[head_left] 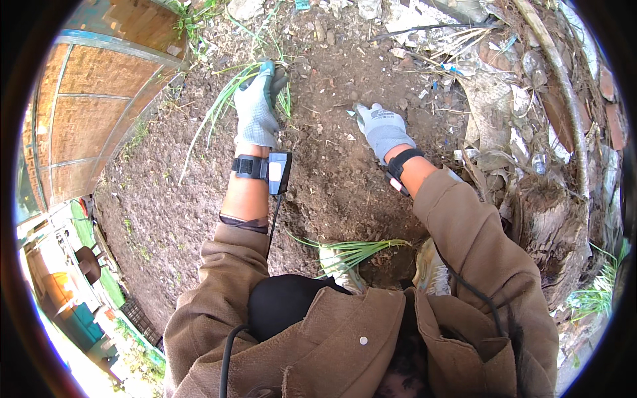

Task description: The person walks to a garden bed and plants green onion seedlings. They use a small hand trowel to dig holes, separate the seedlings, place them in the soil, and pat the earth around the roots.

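Note:
My left hand [257, 109], in a grey glove with dark green fingertips, is closed around long thin green onion leaves [222, 106]. They droop to the left of the hand, and some stick up beyond it. My right hand [383, 129], gloved the same way, is low over the brown soil [325, 166] with its fingers curled and pointing left. A small pale green piece [351, 113] shows at its fingertips; whether it is held is unclear. Another bunch of green onions [361, 252] lies by my feet, across one light shoe [342, 265].
Rubble, torn sacking [484, 109], sticks and a rough stump [547, 229] border the soil on the right. A long pole [557, 73] lies along that side. A brown panelled wall [93, 109] rises at left. Cables run along both my sleeves.

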`<state>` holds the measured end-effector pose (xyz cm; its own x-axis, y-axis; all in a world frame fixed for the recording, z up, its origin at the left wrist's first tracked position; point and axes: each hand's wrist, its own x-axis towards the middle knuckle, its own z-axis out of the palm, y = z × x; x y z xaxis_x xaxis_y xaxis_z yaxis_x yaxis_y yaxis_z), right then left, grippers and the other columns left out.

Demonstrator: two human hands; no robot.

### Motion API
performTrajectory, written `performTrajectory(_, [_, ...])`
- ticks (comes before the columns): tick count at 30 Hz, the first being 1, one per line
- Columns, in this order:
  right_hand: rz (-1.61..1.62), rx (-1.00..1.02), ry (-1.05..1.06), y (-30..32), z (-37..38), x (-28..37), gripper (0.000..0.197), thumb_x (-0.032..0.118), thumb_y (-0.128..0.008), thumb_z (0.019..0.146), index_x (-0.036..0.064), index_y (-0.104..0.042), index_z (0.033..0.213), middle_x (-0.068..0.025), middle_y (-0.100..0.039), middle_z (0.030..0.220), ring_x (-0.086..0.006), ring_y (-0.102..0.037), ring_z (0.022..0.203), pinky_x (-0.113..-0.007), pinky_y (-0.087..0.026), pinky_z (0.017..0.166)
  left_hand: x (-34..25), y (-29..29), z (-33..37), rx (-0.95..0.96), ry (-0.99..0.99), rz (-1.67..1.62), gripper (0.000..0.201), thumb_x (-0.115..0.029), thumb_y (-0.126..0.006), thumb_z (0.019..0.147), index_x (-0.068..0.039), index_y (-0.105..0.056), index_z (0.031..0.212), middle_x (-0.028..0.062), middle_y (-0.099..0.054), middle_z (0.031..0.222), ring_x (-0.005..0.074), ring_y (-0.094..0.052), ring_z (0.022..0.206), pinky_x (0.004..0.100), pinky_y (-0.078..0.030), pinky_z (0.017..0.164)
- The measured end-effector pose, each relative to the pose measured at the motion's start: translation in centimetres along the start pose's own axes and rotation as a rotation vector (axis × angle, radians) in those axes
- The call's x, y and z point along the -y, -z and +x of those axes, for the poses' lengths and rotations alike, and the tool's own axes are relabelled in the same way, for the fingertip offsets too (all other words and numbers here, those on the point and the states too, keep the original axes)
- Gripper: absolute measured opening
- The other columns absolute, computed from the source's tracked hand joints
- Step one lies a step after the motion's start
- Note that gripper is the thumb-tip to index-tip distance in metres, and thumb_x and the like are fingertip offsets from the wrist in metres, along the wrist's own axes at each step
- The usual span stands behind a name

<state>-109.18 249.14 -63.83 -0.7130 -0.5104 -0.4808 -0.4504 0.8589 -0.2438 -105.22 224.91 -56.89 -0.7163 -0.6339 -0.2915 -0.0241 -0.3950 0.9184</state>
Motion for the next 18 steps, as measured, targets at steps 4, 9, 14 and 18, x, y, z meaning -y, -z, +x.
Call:
performTrajectory(4, [-0.014, 0.023, 0.057, 0.2, 0.9, -0.2, 0.033, 0.025, -0.047, 0.101, 0.0164, -0.059, 0.130, -0.0159, -0.064, 0.120, -0.0342, -0.068, 0.104, -0.047, -0.056, 0.084, -0.4, -0.1, -0.4, 0.010, -0.021, -0.020, 0.027, -0.015, -0.070, 0.094, 0.000, -0.064, 0.116, 0.0114, -0.069, 0.103, 0.0225, -0.071, 0.091, 0.0339, -0.062, 0.082])
performTrajectory(9, [-0.174, -0.013, 0.192, 2.0, 2.9, -0.3, 0.035, 0.015, -0.041, 0.101, 0.0127, -0.059, 0.132, -0.0156, -0.065, 0.125, -0.0329, -0.067, 0.111, -0.045, -0.055, 0.091, -1.1, -2.7, -1.0, 0.071, -0.017, -0.070, 0.022, -0.013, -0.069, 0.094, 0.000, -0.065, 0.112, 0.0100, -0.070, 0.100, 0.0210, -0.071, 0.087, 0.0330, -0.062, 0.080])
performTrajectory(14, [-0.109, 0.093, 0.066, 1.5, 1.4, -0.1, 0.050, 0.010, -0.042, 0.100, 0.0229, -0.042, 0.149, -0.0195, -0.056, 0.133, -0.0346, -0.065, 0.113, -0.045, -0.056, 0.091, -2.1, -2.6, -1.5, 0.082, -0.038, -0.034, 0.019, -0.013, -0.068, 0.096, -0.001, -0.065, 0.110, 0.0089, -0.070, 0.096, 0.0189, -0.070, 0.083, 0.0316, -0.062, 0.077])
performTrajectory(18, [-0.087, -0.168, -0.056, 4.5, 1.5, -2.3, 0.042, 0.021, -0.047, 0.100, 0.0205, -0.049, 0.142, -0.0220, -0.061, 0.122, -0.0348, -0.066, 0.110, -0.044, -0.056, 0.088, -1.3, -1.5, -1.9, 0.017, -0.037, -0.072, 0.021, -0.012, -0.070, 0.094, 0.001, -0.065, 0.110, 0.0105, -0.069, 0.100, 0.0211, -0.071, 0.086, 0.0341, -0.062, 0.079])
